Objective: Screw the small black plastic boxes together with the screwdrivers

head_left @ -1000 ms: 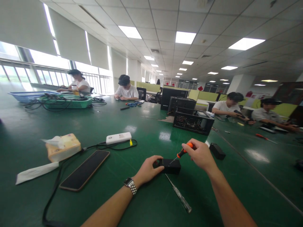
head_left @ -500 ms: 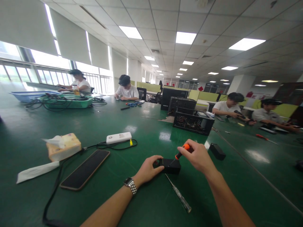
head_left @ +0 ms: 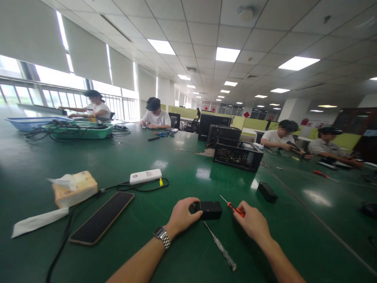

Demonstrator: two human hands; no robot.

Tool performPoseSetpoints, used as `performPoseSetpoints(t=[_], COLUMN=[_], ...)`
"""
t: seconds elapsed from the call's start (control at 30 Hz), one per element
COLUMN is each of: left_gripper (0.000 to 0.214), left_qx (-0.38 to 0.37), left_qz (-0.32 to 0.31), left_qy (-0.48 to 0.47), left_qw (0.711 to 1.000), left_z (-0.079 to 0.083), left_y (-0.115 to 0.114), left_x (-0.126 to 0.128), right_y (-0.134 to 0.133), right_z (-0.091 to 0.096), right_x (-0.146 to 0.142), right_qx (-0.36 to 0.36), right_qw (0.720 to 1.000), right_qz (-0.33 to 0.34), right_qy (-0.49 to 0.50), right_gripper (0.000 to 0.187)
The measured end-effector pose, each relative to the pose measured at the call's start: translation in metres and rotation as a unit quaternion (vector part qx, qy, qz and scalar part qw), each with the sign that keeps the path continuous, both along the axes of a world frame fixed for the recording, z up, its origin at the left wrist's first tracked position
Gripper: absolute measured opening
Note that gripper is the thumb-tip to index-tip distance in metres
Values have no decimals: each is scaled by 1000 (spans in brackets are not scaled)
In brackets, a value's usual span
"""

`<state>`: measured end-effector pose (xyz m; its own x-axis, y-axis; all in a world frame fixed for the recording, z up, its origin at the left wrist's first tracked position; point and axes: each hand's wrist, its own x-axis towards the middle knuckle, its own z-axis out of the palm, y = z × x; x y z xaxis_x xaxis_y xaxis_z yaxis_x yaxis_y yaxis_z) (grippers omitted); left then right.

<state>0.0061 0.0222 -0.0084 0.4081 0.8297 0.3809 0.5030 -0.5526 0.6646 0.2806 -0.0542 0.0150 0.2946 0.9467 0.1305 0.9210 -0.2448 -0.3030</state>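
Note:
My left hand [head_left: 185,214] grips the left end of a small black rectangular box [head_left: 211,210] on the green table. Just right of the box, my right hand [head_left: 255,222] is closed round the orange-and-black handle of a screwdriver [head_left: 231,205]. Its thin shaft points up and left, with the tip apart from the box. Below the box lies a second screwdriver [head_left: 220,245] with a clear handle. Another black block [head_left: 267,192] rests beyond my right hand.
To the left are a phone [head_left: 103,217], a tissue pack [head_left: 77,188] and a white power bank [head_left: 145,176] with a black cable. An opened computer case [head_left: 238,155] stands ahead. A green basket [head_left: 79,131] holds cables. Several people sit round the far table.
My right hand has lowered and moved right, lifting the screwdriver's tip off the box; the shaft now points up and left. My left hand still holds the box.

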Motion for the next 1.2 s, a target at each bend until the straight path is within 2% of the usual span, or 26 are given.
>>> performPoseSetpoints(t=[0.1, 0.2, 0.3, 0.4, 0.47, 0.57, 0.67, 0.77, 1.0, 1.2], left_gripper=[32, 31, 29, 28, 27, 28, 29, 29, 29, 28], left_qx=[1, -12, -16, -14, -13, -12, -15, -12, -6, -15], left_qz=[30, 54, 59, 50, 44, 39, 38, 33, 27, 35], left_qy=[0, -11, -16, -17, -19, -24, -26, -26, -27, -16], left_qw=[1000, 998, 998, 998, 999, 999, 999, 999, 999, 999], left_z=[3, 3, 1, 0, -1, -1, -1, -2, 0, 3], left_y=[3, 7, 9, 8, 7, 7, 7, 8, 7, 5], left_x=[-3, -4, -5, -5, -5, -5, -5, -5, -6, -5], right_y=[-8, -20, -32, -39, -38, -31, -23, -20, -19, -21], right_z=[-12, -5, 3, 1, -4, -11, -14, -15, -21, -18], right_x=[-13, -33, -59, -77, -78, -68, -55, -50, -53, -53], right_qx=[-6, 38, -28, -68, -52, -31, -48, -58, -55, 4], right_qw=[999, 996, 985, 963, 964, 962, 942, 925, 920, 943], right_qz=[18, 58, 171, 260, 252, 209, 181, 176, 171, 169], right_qy=[-45, -62, -11, 24, 60, 173, 279, 330, 349, 286], right_gripper=[14, 24, 28, 17, 16, 23, 24, 26, 32, 30])
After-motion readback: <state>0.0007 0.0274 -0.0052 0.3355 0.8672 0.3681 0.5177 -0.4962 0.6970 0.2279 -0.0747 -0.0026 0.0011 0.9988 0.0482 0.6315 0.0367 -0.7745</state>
